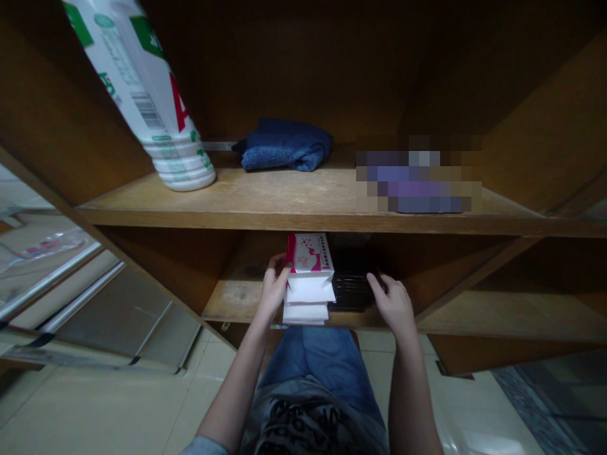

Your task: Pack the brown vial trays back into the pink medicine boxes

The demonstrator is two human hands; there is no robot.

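Note:
On the lower shelf [232, 303] stands a stack of white packets [308, 297], topped by a white and pink printed packet [308, 253]. My left hand [275, 284] grips that stack's left side, fingers over the pink edge. To the right of the stack lies a dark ribbed item [351, 284], its exact kind unclear. My right hand [391, 303] is at that item's right end, fingertips against it and fingers apart. The back of the lower compartment is in shadow.
Above, the wooden upper shelf [237, 202] bears a large white and green plastic bottle [147, 95], a folded blue towel [284, 145] and a blurred purple object [417, 183]. A glass-panelled door [47, 272] stands left; a tiled floor [95, 411] lies below.

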